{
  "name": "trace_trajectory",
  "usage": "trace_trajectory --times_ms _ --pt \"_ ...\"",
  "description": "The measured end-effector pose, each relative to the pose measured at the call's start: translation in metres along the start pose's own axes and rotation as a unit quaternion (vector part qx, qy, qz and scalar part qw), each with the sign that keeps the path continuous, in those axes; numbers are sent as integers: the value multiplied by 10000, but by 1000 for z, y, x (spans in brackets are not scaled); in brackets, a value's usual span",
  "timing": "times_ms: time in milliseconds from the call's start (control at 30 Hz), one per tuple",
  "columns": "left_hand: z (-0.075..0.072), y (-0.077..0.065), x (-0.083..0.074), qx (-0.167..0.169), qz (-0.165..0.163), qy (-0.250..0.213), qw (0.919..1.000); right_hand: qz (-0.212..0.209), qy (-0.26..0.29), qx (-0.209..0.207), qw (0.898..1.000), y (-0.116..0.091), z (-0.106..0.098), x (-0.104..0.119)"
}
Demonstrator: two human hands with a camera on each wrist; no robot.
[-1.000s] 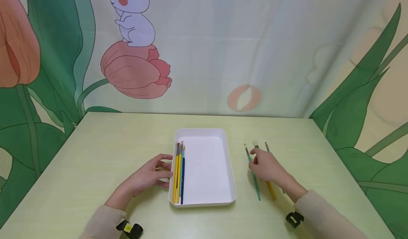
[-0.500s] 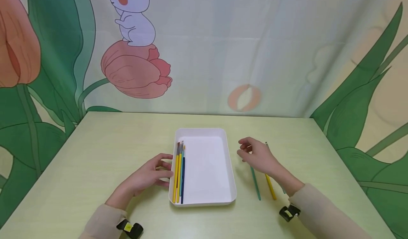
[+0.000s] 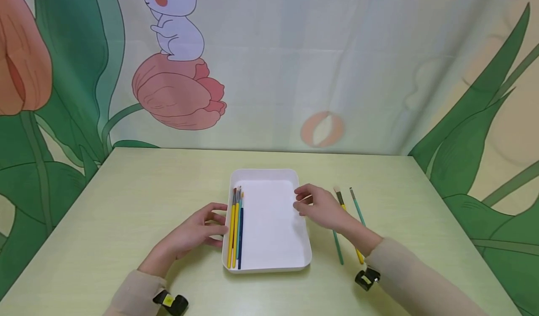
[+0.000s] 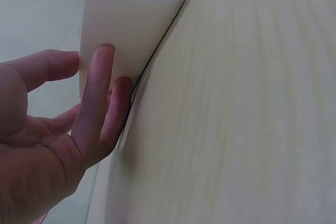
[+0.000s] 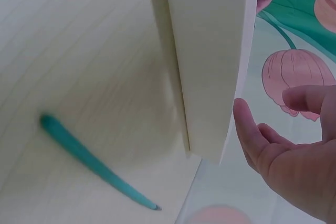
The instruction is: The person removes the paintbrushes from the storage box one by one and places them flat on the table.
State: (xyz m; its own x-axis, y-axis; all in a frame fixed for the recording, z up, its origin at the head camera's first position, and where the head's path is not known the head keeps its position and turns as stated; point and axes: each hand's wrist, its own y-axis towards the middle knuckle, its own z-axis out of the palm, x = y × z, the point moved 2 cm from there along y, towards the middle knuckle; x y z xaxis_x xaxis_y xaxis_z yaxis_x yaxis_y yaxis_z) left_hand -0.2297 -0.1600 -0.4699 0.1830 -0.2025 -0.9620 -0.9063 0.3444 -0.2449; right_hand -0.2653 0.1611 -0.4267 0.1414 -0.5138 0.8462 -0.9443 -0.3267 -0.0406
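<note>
The left hand (image 3: 195, 231) rests its fingertips against the left wall of a white tray (image 3: 273, 268), and in the left wrist view its fingers (image 4: 94, 90) lie fairly straight along the tray's side. Along the tray's left inside lie several thin paintbrushes (image 3: 233, 231) with yellow, teal and dark blue handles. The right hand (image 3: 322, 207) is over the tray's right rim, fingers loosely bent, holding nothing. Whether its fingertips touch the rim I cannot tell. Beneath and right of that arm lie a teal paintbrush (image 3: 338, 249), partly hidden, a yellow-handled paintbrush (image 3: 339, 196) and another teal one (image 3: 357, 203).
A pale wooden table (image 3: 168, 180) carries everything. Behind its far edge hangs a cloth (image 3: 269, 72) printed with tulips and a white animal. Each wrist wears a small black camera (image 3: 367, 278).
My right hand has moved left from above the loose paintbrushes to the tray's right rim, uncovering the brush tips. The brushes appear unmoved. My left hand has stayed at the tray.
</note>
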Motion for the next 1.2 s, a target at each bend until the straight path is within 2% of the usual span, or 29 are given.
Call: trace_trajectory --times_ms 167,400,733,1000,1200 --pt "-1 0 0 23 53 28 10000 186 476 347 9981 4 17 3" --pt "-1 -1 1 45 69 30 10000 465 1071 895 9891 13 43 5" --pt "-1 -1 2 57 66 -8 10000 1009 2101 1410 9622 20 67 9" --pt "0 -1 0 60 45 23 10000 1174 2478 1625 9478 16 82 16" --pt "0 -1 0 64 50 34 10000 1233 2401 1569 9500 20 91 20"
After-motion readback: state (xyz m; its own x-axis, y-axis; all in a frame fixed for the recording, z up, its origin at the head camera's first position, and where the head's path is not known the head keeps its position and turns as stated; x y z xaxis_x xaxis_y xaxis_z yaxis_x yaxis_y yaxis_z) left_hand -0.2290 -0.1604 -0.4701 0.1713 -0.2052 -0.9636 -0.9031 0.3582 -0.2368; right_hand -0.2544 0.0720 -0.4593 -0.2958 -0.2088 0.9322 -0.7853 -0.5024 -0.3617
